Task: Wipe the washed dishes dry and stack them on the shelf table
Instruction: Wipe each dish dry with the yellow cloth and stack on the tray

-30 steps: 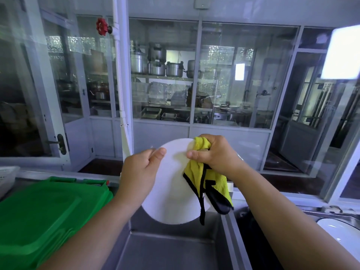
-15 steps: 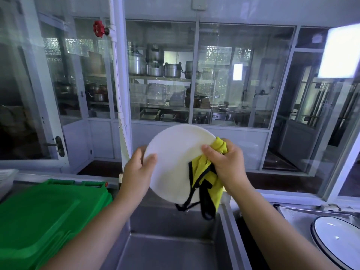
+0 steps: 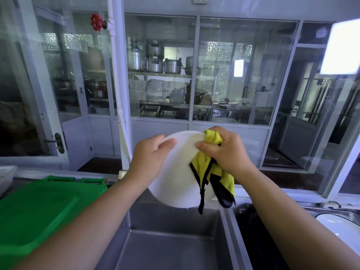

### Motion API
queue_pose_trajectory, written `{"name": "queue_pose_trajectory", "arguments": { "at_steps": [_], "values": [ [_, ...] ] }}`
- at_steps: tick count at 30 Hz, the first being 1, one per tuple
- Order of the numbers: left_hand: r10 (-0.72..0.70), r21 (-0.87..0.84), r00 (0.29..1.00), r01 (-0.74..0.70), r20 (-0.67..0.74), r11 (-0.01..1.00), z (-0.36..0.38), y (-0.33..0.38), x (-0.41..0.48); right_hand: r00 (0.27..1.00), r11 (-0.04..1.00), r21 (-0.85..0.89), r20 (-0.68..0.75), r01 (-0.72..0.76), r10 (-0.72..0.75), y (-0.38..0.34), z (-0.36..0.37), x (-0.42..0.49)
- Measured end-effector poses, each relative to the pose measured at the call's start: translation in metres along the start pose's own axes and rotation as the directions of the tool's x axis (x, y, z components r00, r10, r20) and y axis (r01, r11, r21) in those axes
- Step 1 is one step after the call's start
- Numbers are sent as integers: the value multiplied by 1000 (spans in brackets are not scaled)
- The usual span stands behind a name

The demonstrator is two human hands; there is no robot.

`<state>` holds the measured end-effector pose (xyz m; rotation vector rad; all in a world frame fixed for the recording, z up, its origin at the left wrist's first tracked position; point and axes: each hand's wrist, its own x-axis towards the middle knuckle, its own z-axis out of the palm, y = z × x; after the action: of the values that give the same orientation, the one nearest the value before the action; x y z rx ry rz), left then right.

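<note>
Two hands work one white plate (image 3: 176, 178) above a steel sink (image 3: 171, 244): your left hand (image 3: 151, 155) grips the plate's upper left rim, thumb lying across its face, while your right hand (image 3: 226, 151) is clenched around a yellow cloth (image 3: 206, 166) with black edging and presses it against the plate's upper right rim. You hold the plate nearly upright, its face turned toward you. The cloth's loose end hangs down over the plate's right side, one black strip dangling past the lower rim toward the basin. At your left, a green bin lid (image 3: 39, 209) lies just beside the sink. At far right, part of a second plate (image 3: 341, 227), white with a dark rim, rests in a neighbouring basin, well apart from your hands. Behind the plate, glass panels (image 3: 233, 75) show shelves of metal pots (image 3: 155, 61) and trays. A white pipe (image 3: 117, 75) with a red valve (image 3: 95, 22) runs up the glazing at left.
</note>
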<state>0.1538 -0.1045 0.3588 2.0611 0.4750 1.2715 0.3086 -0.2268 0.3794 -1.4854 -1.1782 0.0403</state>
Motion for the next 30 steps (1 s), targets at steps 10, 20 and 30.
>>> {"name": "queue_pose_trajectory", "arguments": {
  "at_steps": [10,20,30],
  "values": [
    [-511,-607,792,235,-333,759,32,4,-17,880,732,661,-236,-165,412,12,24,-16],
    [111,293,990,-133,91,947,-3,9,17,996,993,72,-3,-92,93,2,12,-7],
    [-278,-341,900,159,-335,927,9,-1,2,901,840,519,-273,-158,338,12,29,-30]
  ]
}}
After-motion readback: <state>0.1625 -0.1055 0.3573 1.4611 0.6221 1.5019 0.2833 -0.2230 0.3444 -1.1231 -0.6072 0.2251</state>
